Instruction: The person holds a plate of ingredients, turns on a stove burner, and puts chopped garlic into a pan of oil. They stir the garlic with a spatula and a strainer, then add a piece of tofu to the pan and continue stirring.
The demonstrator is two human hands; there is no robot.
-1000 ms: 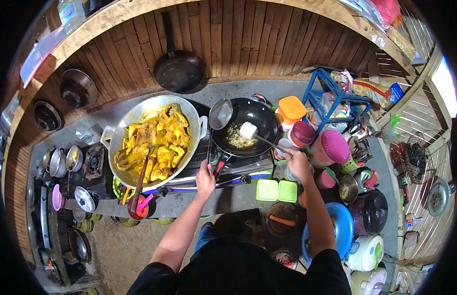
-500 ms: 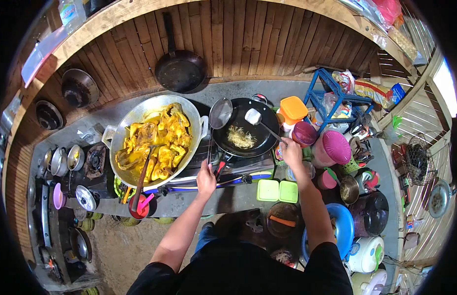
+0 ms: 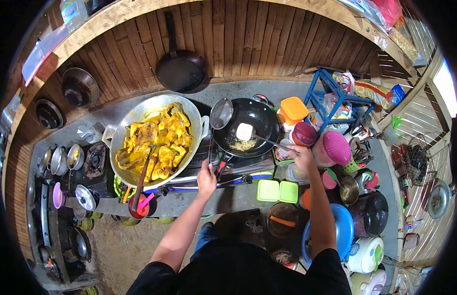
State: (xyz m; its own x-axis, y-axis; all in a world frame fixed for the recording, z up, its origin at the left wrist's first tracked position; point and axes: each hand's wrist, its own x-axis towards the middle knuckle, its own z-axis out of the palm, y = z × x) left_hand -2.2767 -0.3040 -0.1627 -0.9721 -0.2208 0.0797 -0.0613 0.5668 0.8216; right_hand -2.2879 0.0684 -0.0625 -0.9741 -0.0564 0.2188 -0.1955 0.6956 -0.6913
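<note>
My left hand (image 3: 206, 180) is closed round the long handle of a mesh strainer (image 3: 221, 114). The strainer's round basket hangs over the left rim of a black frying pan (image 3: 260, 118). In my right hand (image 3: 302, 158) is the handle of a spatula (image 3: 244, 132), whose head shines white inside the pan. It lies at the upper edge of a small heap of pale golden shreds (image 3: 243, 145) and hides part of it. Left of the pan stands a large metal wok (image 3: 121, 118) holding yellow, sauced pieces of food (image 3: 162, 140) and a long-handled stirring tool (image 3: 141, 182).
Two light green containers (image 3: 277, 191) lie at the counter's front edge. An orange-lidded tub (image 3: 293, 108), a pink-lidded container (image 3: 335, 146) and a blue rack (image 3: 336, 105) crowd the right side. A blue basin (image 3: 342, 226) stands below my right forearm. Another burner (image 3: 95, 160) is at left.
The spatula head has moved down and slightly left in the pan, onto the shreds. My right hand has shifted right and a little lower. My left hand and the strainer stay in place.
</note>
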